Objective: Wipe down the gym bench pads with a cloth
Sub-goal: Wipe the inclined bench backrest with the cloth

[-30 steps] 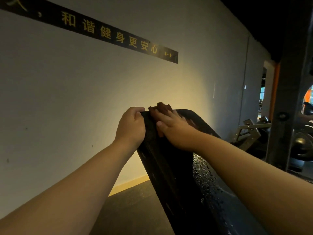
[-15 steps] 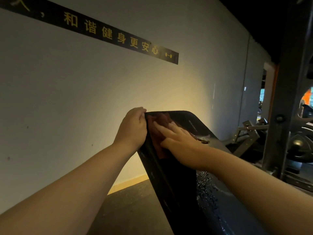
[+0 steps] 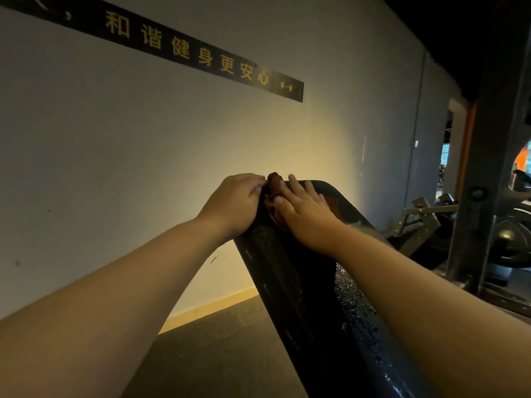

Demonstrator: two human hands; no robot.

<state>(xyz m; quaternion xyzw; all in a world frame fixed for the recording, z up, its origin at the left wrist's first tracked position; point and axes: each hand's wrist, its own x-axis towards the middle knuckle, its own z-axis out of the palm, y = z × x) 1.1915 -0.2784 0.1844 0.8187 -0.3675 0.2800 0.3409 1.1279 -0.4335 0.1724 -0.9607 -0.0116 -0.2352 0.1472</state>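
Pushing the cloth back up to the pad's far edge: our right hand flat on it, left hand gripping the pad's corner. Top strip looks covered.

— Wall condition?
— Pale wall with a few small dark marks. A black banner with yellow characters and a dumbbell icon runs across it. Yellow skirting at its foot, dark floor below.
— Right side?
— Dark steel upright nearest. Beyond it are an angled metal frame, low down, and a doorway with orange trim.
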